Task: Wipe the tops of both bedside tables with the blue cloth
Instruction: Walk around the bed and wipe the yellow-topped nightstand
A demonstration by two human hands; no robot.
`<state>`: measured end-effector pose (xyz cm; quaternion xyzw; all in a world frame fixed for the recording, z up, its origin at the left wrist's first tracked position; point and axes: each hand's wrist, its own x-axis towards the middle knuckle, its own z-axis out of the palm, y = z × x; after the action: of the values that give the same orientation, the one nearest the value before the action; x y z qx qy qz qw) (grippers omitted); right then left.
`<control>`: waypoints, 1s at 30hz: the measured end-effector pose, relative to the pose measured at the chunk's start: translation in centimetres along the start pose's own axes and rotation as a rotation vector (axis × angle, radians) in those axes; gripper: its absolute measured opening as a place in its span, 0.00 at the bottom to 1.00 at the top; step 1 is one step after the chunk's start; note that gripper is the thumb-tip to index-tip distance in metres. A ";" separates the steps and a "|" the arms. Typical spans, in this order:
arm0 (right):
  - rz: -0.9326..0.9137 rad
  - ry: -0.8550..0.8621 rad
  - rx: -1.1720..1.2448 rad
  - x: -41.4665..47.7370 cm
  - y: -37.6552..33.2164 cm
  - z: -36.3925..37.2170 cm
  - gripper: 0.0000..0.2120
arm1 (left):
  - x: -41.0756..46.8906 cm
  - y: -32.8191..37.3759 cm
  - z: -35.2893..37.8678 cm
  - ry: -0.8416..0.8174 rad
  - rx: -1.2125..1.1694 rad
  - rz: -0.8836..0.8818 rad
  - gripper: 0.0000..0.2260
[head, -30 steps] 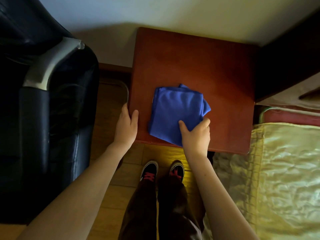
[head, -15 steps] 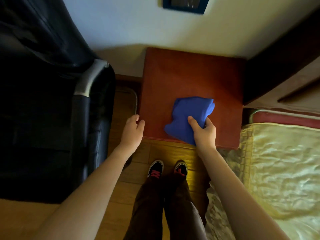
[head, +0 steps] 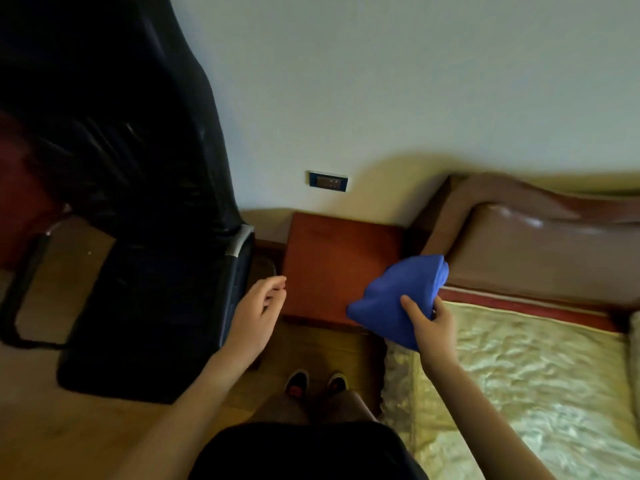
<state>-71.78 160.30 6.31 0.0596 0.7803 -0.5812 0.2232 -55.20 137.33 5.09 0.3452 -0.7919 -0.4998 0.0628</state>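
Both forearms are bare, no sleeves reaching the wrists; the left hand (head: 258,313) and right hand (head: 429,325) wear no gloves, rings or watch; a black top (head: 304,452) covers the torso; dark brown trousers (head: 311,407) below; black shoes (head: 297,382) with red laces.

No text or label can be read anywhere.

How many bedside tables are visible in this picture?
1. The bedside table stands against the wall, between the black chair and the bed. The task names two; the second is not in view, perhaps at the bed's other side.
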 end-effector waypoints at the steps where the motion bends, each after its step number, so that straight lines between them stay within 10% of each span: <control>1: 0.012 0.001 0.008 -0.9 0.3 -0.7 0.03 | -0.9 -0.1 -0.1 -0.021 0.012 -0.011 0.17; 11: 0.259 0.223 0.058 -9.8 8.9 -3.5 0.08 | -3.7 -5.4 -0.9 -0.355 0.193 -0.194 0.16; 22: 0.226 0.836 0.428 -23.0 7.9 -0.9 0.06 | 4.6 2.1 1.0 -0.816 0.431 0.390 0.14; 30: 0.327 1.363 0.666 -39.5 12.6 5.6 0.10 | -4.5 5.5 8.2 -1.273 0.537 0.771 0.13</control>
<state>-30.49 165.65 10.49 0.5822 0.5106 -0.5799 -0.2529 -58.10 147.67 6.80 -0.3025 -0.8330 -0.3360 -0.3189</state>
